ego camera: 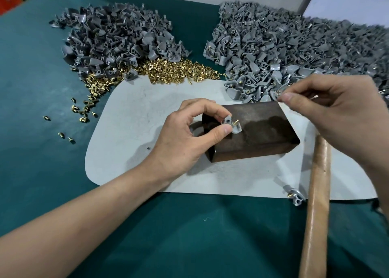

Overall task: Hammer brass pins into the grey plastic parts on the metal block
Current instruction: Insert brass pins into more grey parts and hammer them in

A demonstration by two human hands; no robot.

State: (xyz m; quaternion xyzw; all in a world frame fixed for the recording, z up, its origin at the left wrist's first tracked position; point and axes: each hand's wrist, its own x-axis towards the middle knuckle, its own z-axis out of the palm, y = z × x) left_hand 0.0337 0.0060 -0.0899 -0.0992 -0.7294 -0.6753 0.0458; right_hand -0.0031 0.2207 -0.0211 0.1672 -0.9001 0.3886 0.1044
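Left hand (185, 136) fingers pinch small grey plastic part (232, 126), short brass pin (236, 122) sticking out of it, over left end of dark rectangular metal block (263, 130). Block sits on pale mat (136, 130), mid green surface (42, 130). Right hand (336, 113) thumb and forefinger pressed together beside right heap of grey parts (273, 46); what they hold, cannot tell. Wooden hammer handle (315, 214) runs from under right hand toward surface's near edge.

I see a dark block (259, 134) lying flat, with a grey part (232, 127) tilted at its left end and a brass pin (236, 122) sticking up from it. Loose pins (164, 69) are heaped behind, between the left pile (117, 35) and right pile (284, 46) of parts. A wooden hammer handle (315, 204) lies to the right.
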